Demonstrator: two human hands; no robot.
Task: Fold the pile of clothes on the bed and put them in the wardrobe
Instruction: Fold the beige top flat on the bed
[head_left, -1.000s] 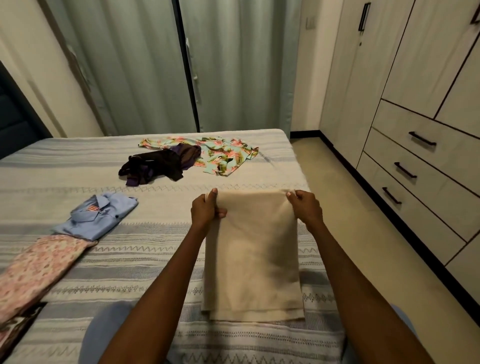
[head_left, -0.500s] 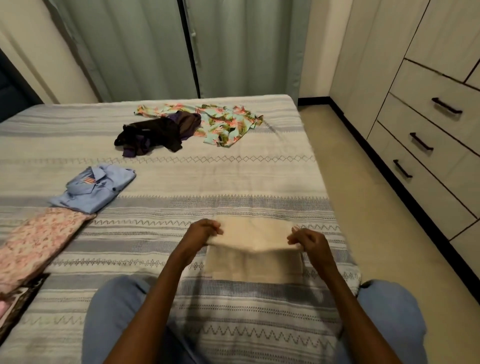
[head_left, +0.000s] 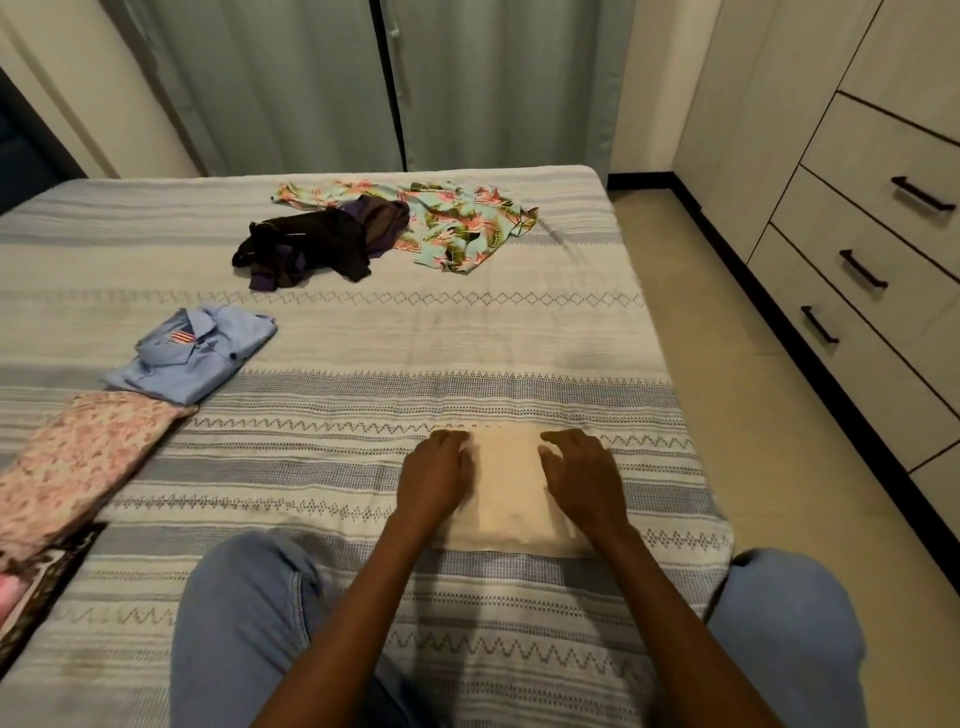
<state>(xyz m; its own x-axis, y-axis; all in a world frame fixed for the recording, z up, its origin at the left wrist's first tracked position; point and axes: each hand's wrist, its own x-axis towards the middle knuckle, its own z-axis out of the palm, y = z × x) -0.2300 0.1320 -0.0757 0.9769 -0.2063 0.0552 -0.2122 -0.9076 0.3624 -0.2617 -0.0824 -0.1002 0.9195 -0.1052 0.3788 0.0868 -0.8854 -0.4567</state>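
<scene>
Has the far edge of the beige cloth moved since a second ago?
Yes. The beige cloth has been folded toward the person: its far edge came back across the bed, away from the dark clothes.

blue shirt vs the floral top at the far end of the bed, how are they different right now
The blue shirt is folded into a neat compact block, collar on top; the floral top lies spread out and rumpled, not yet folded. The blue shirt is plain, the floral top bright with a leaf print. The blue shirt lies apart from the dark garment; the floral top is partly covered by it. Both rest on the bed.
</scene>
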